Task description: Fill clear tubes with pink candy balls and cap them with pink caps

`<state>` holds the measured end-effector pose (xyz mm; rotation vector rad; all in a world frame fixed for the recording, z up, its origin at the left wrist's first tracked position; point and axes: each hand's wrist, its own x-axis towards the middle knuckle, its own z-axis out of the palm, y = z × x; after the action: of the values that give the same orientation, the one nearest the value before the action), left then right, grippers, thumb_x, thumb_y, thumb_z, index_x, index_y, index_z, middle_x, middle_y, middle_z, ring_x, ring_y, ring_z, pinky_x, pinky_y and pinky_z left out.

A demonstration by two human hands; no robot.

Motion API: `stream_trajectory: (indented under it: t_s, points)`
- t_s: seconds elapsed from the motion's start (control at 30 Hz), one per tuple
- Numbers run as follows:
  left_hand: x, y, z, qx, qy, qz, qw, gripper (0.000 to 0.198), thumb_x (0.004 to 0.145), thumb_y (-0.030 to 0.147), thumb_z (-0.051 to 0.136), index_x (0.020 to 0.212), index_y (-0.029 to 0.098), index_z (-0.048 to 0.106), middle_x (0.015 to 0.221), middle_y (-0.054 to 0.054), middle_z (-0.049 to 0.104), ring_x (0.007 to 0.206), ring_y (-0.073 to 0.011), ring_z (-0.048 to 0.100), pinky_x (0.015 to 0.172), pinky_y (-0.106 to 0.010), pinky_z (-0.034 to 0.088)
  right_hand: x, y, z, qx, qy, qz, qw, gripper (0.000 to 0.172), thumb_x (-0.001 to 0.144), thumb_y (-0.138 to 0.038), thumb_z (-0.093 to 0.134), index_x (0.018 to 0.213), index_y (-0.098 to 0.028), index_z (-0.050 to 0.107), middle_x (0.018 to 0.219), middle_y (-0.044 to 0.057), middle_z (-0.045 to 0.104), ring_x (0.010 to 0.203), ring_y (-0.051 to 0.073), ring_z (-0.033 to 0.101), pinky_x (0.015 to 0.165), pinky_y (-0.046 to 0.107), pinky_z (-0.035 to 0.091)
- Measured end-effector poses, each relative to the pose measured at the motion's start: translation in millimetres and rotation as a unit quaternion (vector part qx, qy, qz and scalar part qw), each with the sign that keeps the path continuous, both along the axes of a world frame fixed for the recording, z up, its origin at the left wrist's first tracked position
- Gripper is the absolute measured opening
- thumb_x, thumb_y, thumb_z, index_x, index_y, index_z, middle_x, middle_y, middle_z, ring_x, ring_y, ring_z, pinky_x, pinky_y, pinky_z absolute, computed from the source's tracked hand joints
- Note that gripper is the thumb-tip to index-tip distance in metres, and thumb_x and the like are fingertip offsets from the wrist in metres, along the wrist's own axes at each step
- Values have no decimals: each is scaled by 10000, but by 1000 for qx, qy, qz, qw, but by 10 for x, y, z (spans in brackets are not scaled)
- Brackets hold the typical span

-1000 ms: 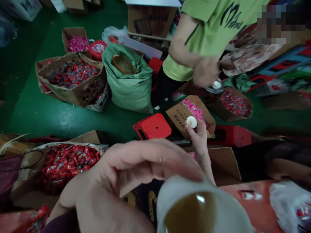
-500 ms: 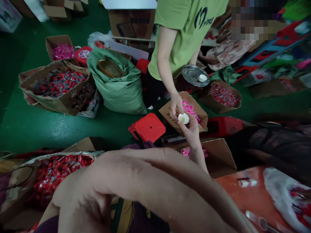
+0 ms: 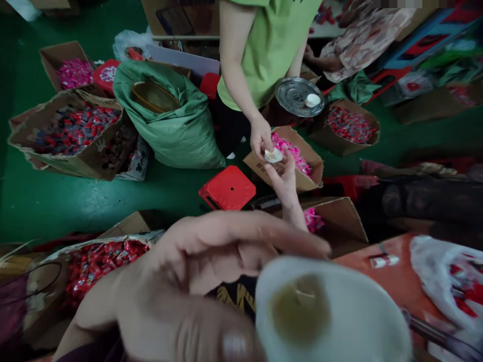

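Note:
Close under the camera, my left hand [image 3: 196, 281] is closed around the rim of a white cup [image 3: 332, 311] with a little yellow-brown liquid in it. My right hand [image 3: 283, 178] reaches forward and pinches a small white cup [image 3: 273, 155] at its fingertips. A hand [image 3: 260, 136] of a person in a green shirt [image 3: 264, 45] touches that same small cup from above. That person's other hand carries a round metal tray [image 3: 294, 95] with another small white cup [image 3: 312, 100] on it.
Open cardboard boxes of red wrapped sweets [image 3: 98, 261] and pink ones [image 3: 294, 153] stand on the green floor [image 3: 75, 196]. A green sack [image 3: 177, 125] and a red stool [image 3: 227, 187] lie ahead. A red table [image 3: 381, 271] with a plastic bag [image 3: 449, 286] is at right.
My left hand has brought the white cup back into view near the camera. The other person's hand has closed in on the small cup that my right hand holds out.

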<state>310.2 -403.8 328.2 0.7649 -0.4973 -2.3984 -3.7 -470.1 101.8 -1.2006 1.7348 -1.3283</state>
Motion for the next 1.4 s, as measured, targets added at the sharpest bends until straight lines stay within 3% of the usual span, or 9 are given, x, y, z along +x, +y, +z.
stream_trajectory:
  t_s: [0.07,0.17,0.33,0.4,0.5,0.73,1.0,1.17,1.4]
  points:
    - [-128,-185,-141,-63,68,-42,995,342,881,298,952,1212,340,874,1257,22,852,1232,-267,824,1049,-379,654,-4,88,40,-1,25,-47,999,934,934,-556,782,1667,-187,336,1605,237,565,1208,261,714,1078,444,620]
    - [-290,-410,-575,-141,53,34,988,344,912,270,931,1248,303,864,1344,-14,835,1310,-240,785,1118,-323,647,1,318,221,-19,4,-58,998,695,1017,-597,705,1600,-280,498,1507,175,640,1180,271,715,1082,495,615]
    - [-564,-738,-1378,-139,9,30,990,451,816,315,1005,1224,242,827,1261,-80,825,1176,-273,799,1051,-429,682,144,575,674,-40,21,100,994,833,880,-815,799,1573,-408,580,1500,94,659,1184,300,730,1071,555,634]
    - [-678,-836,-1600,-121,16,26,992,435,789,291,1023,1164,216,817,1200,-70,816,1113,-240,794,1000,-394,687,212,585,766,-51,66,162,983,872,846,-751,882,1582,-393,579,1514,91,649,1242,315,713,1109,563,629]
    - [-841,-926,-1837,-83,22,19,996,391,770,251,1033,1085,183,812,1138,-55,802,1068,-213,785,929,-336,682,236,544,729,-71,146,199,966,716,949,-582,862,1561,-320,597,1495,124,658,1316,316,683,1149,546,614]
    - [-1284,-1144,-2118,-49,47,-19,997,388,776,202,1007,1087,158,779,1140,-84,818,1044,-218,790,961,-356,638,-47,382,426,-80,202,145,965,586,1018,-501,787,1530,-277,611,1434,136,694,1315,305,682,1139,531,603]
    - [-1902,-1587,-1930,-28,12,7,1000,152,928,103,791,1056,121,711,965,-107,846,847,-221,825,916,-386,619,-500,-227,290,-77,155,57,983,691,968,-560,749,1531,-187,605,1429,170,699,1249,286,707,1066,473,627]
    - [-1669,-1509,-2058,-5,-104,26,994,121,996,105,705,1115,120,689,926,-109,843,762,-232,836,839,-359,619,-1135,-746,244,-76,195,-2,978,758,912,-601,749,1530,-183,612,1408,174,688,1223,287,693,1074,488,621]
    - [-460,-860,-3053,84,-285,89,951,184,924,145,783,1092,137,711,936,-107,842,703,-196,800,728,-306,624,-2093,-1892,167,-84,260,-55,960,725,913,-399,731,1540,-80,552,1345,201,698,1170,286,706,1121,521,590]
